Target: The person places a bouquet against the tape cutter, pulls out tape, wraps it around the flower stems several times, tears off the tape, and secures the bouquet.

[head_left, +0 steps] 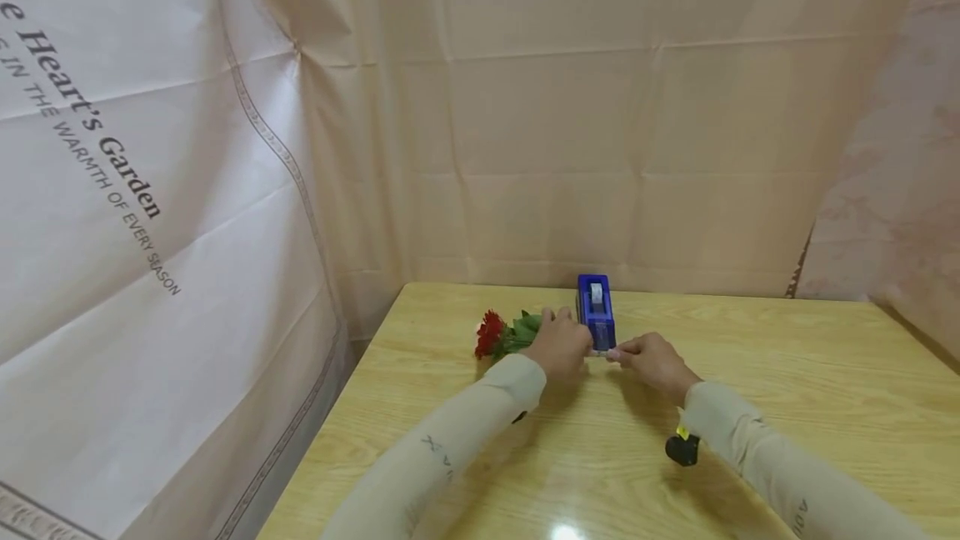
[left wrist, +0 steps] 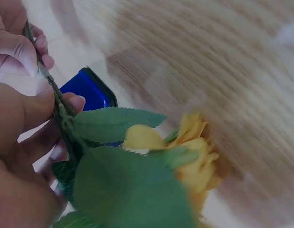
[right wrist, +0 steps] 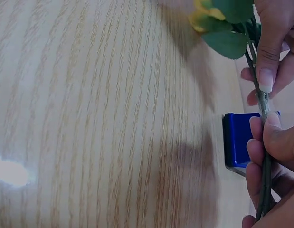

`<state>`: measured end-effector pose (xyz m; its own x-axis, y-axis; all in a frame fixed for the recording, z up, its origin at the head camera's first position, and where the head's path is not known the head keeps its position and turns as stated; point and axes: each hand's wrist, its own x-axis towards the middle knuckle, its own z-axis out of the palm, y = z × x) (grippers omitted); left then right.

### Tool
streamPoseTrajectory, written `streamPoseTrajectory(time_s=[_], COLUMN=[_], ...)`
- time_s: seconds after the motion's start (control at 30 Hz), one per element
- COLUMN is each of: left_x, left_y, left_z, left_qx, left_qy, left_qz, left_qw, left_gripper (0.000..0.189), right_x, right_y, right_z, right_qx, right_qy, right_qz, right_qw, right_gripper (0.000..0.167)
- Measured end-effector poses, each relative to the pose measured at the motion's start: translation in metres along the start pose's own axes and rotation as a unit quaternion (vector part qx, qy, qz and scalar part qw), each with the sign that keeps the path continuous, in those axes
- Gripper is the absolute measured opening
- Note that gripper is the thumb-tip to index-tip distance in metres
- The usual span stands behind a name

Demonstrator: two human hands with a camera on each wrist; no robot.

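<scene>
A bunch of flowers with red blooms (head_left: 490, 334), a yellow bloom (left wrist: 199, 166) and green leaves (left wrist: 130, 190) lies sideways in my left hand (head_left: 557, 344), whose thumb and fingers grip the stems. My right hand (head_left: 654, 363) pinches the same stems (right wrist: 265, 185) further down, towards their cut ends. Between the two hands, a shiny strip of clear tape (right wrist: 263, 102) lies around the stems. Just beyond the hands stands a blue tape dispenser (head_left: 596, 332) with a roll of tape in it. The hands hide part of the stems.
The wooden table (head_left: 787, 373) reaches back to a beige cloth wall (head_left: 540, 173). A printed white cloth (head_left: 150, 173) hangs at the left. Close to my right wrist is a small black object (head_left: 682, 449) with a yellow part.
</scene>
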<state>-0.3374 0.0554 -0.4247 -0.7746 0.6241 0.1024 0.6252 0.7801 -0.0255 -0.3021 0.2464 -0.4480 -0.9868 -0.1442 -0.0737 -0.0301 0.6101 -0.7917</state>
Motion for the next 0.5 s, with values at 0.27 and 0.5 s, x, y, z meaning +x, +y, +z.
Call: streamPoseTrajectory(time_s=[0.27, 0.5], left_x=[0.0036, 0.0019], left_y=[0.0005, 0.0055], left_z=[-0.0012, 0.0021], left_qx=[-0.024, 0.023], left_qy=[-0.021, 0.016], left_qz=[-0.020, -0.024], left_qw=[0.9993, 0.9993], left_gripper=[0.021, 0.026], right_x=[-0.0005, 0.0000], right_y=[0.0010, 0.0021], right_z=[-0.0011, 0.0009], right_qx=[-0.009, -0.042], right_qy=[0.016, 0.026], right_qz=[-0.022, -0.028], right_qw=[0.9996, 0.9984], right_gripper=[0.038, 0.037])
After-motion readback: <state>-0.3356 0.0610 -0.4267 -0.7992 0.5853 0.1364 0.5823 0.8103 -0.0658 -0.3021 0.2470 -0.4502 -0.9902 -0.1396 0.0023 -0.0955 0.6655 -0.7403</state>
